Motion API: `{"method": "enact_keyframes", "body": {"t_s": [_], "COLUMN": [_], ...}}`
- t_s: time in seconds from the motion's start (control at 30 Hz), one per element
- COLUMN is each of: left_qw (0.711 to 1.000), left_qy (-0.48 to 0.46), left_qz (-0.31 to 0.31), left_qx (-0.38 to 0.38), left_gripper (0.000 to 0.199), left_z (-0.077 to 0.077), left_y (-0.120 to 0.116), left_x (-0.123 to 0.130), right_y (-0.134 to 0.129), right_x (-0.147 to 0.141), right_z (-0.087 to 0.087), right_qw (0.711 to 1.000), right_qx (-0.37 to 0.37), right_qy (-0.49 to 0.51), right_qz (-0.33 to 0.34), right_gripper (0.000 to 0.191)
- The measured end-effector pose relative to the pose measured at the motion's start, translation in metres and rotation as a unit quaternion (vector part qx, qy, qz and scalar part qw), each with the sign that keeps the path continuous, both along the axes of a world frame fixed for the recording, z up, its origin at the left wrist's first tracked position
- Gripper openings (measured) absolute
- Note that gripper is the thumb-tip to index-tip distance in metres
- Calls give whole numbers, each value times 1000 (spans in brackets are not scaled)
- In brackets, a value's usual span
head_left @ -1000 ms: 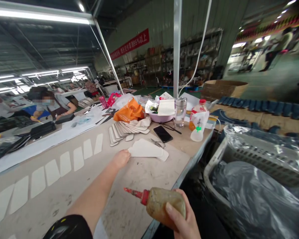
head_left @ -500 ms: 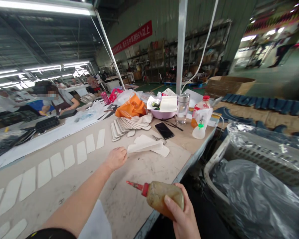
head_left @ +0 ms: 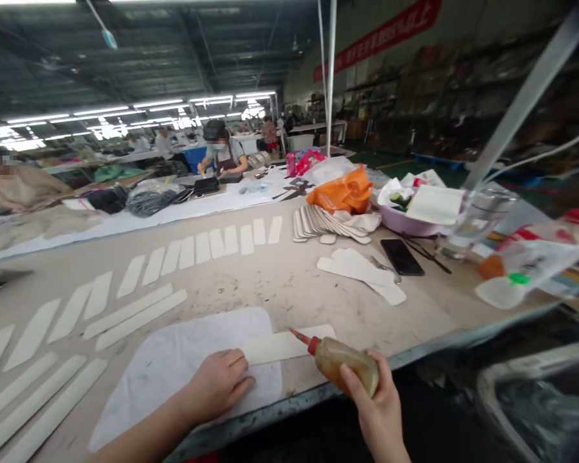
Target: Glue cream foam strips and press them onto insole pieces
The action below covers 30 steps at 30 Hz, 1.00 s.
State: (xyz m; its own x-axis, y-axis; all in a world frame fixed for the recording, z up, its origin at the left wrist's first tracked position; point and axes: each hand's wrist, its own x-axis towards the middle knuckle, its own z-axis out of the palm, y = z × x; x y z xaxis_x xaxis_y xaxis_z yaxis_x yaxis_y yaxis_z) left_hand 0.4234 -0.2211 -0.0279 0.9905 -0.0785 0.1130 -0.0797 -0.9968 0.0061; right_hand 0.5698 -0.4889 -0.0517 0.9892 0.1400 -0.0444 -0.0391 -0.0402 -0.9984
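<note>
My right hand (head_left: 379,402) grips a squeeze bottle (head_left: 345,363) of brownish liquid, tilted, its red pointed nozzle over a cream strip (head_left: 284,346). Whether the tip touches the strip I cannot tell. The strip lies partly on a white sheet (head_left: 174,354) at the table's near edge. My left hand (head_left: 222,382) is closed at the strip's left end, fingertips on it. Beyond lie more loose cream pieces (head_left: 361,270), with scissors (head_left: 386,269) beside them. Rows of similar strips (head_left: 210,249) are spread over the table to the left and far side.
A fanned stack of pieces (head_left: 328,225), an orange bag (head_left: 342,191), a purple basin (head_left: 400,222), a phone (head_left: 402,257) and a clear bottle (head_left: 482,222) stand or lie at the right. A basket (head_left: 492,386) sits beyond the table edge. A co-worker (head_left: 224,154) works across the table.
My left hand has come back from the loose pieces with a cream strip, now over the white sheet. The squeeze bottle's nozzle is now above that strip. My view has swung left.
</note>
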Motion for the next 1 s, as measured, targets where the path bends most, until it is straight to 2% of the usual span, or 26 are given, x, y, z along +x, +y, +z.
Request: {"method": "enact_keyframes", "body": {"t_s": [0.1, 0.17, 0.27, 0.37, 0.57, 0.77, 0.9, 1.0], "left_qw": [998, 994, 987, 983, 975, 977, 977, 973], "left_qy": [-40, -78, -110, -109, -123, -123, -115, -127], "left_qz": [-15, -37, -81, -113, -113, -99, -88, -85], "left_qx": [-50, -66, -79, -100, -146, -145, -158, -175], "left_gripper": [13, 20, 27, 27, 21, 22, 21, 19], "left_z": [-9, -17, -29, -36, -39, -39, -39, -41], "left_y": [13, 27, 42, 43, 37, 37, 36, 37], "left_x": [-16, -21, -21, -15, -10, -12, -12, -13], "right_y": [11, 19, 31, 44, 61, 69, 68, 58], "right_x": [-13, -20, -26, -30, -37, -44, -41, -34], "right_z": [-6, -10, -11, -6, -3, -7, -8, -9], "right_qw": [990, 969, 932, 905, 879, 863, 861, 864], "right_qx": [-64, -95, -119, -124, -133, -152, -168, -183], "right_qy": [-117, -210, -319, -375, -407, -411, -408, -411], "right_qz": [55, 89, 129, 159, 211, 252, 253, 225], "right_gripper": [42, 36, 28, 22, 19, 22, 22, 23]}}
